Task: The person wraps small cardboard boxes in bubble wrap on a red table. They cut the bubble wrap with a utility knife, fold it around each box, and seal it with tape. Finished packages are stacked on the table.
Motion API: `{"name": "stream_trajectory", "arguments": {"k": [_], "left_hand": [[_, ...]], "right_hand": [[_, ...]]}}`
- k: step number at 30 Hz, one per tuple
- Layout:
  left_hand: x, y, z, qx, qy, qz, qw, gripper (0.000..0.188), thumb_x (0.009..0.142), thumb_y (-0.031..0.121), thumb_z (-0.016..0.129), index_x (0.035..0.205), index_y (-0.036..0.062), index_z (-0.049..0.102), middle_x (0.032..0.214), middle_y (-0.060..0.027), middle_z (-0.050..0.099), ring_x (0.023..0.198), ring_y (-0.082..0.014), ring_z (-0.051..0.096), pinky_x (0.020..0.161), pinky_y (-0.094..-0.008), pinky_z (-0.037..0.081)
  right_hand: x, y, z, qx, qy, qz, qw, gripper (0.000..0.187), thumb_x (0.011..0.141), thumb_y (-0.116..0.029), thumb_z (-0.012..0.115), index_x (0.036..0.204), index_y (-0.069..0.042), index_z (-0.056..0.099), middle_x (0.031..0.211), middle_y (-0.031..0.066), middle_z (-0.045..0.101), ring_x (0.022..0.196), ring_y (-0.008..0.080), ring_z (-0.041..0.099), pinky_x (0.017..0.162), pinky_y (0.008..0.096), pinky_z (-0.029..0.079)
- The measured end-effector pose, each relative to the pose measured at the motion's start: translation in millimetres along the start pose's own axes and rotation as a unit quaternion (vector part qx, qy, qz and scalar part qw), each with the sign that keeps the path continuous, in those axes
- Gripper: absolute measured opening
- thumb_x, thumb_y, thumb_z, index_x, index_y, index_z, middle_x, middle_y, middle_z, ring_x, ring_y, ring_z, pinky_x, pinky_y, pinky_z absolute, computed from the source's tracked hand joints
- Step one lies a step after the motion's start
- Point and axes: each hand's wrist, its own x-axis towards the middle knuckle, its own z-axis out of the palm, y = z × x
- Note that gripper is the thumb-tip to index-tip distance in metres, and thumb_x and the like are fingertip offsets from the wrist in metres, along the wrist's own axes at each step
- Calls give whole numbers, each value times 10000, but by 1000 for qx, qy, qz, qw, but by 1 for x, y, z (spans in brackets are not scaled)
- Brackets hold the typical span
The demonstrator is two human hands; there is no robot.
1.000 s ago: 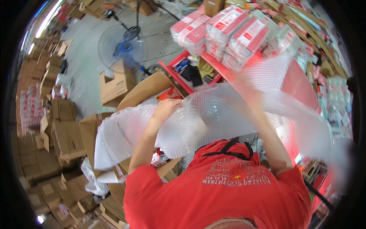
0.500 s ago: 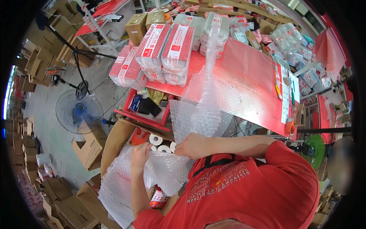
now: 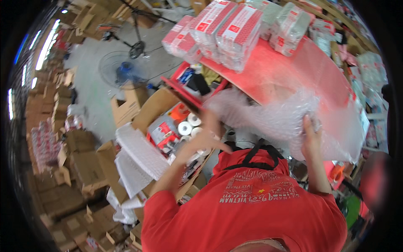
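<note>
A loose sheet of clear bubble wrap stretches between me and the red table, its right part lying over the table's near edge. My right hand grips that sheet, thumb up and fingers around the film. Blurred by motion, my left hand is raised beside the near right side of an open carton, with its thumb apart from the fingers and nothing visible in it. Inside the carton are white rolls and a grey-and-red packet. Another bubble wrap piece hangs across the carton's left side.
Bubble-wrapped red-and-white packages are stacked on the red table. A pulled-out red drawer holds small dark items. Past the carton stands a floor fan. Brown cartons are piled at the left.
My hands have parted; the right has moved right with the bubble wrap sheet. The left has let go of the piece now draped on the carton. The view has shifted, showing more of the carton.
</note>
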Motion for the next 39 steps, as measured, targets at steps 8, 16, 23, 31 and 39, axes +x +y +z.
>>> {"name": "stream_trajectory", "arguments": {"k": [8, 16, 23, 31, 39], "left_hand": [[-13, 33, 115, -75, -53, -87, 992, 722, 912, 120, 840, 1567, 103, 538, 1496, -87, 595, 1307, -211, 602, 1064, -374, 519], [-201, -165, -185, 272, 350, -490, 751, 682, 764, 203, 860, 1387, 32, 644, 833, -177, 763, 674, -263, 753, 703, -380, 610], [-208, -230, -208, 324, 499, -665, 451, 1302, 917, 548, 813, 1731, -18, -30, 1639, -442, 334, 1536, -543, 388, 1199, -681, 379], [73, -35, 95, -147, -25, 62, 987, 1096, 878, 253, 751, 1736, 19, 110, 1818, -173, 97, 1678, -304, 52, 1361, -450, 62], [251, 104, 345, -210, -185, 85, 956, 1441, 710, 320, 1039, 1705, 50, 31, 1714, -334, 250, 1558, -396, 352, 1291, -531, 289]], "right_hand": [[34, -37, 0, 66, -339, -7, 938, 483, 962, -327, 856, 1289, -6, 706, 1082, 24, 745, 978, 117, 668, 864, 301, 523], [80, -68, -73, -450, -276, -148, 836, 458, 818, -152, 911, 1189, 45, 730, 938, 155, 732, 824, 171, 707, 756, 336, 540], [58, -97, -72, -294, -163, -147, 930, 139, 960, -71, 794, 1048, 28, 753, 789, 78, 738, 698, 139, 711, 565, 303, 513], [116, -167, -16, 14, 146, -139, 979, 317, 1055, -318, 722, 1190, -32, 737, 1007, 68, 767, 829, 113, 729, 668, 281, 568], [223, -153, -187, 324, 2, -42, 945, 251, 1094, -179, 588, 1200, 11, 713, 1095, 107, 782, 957, 198, 762, 837, 343, 629]]}}
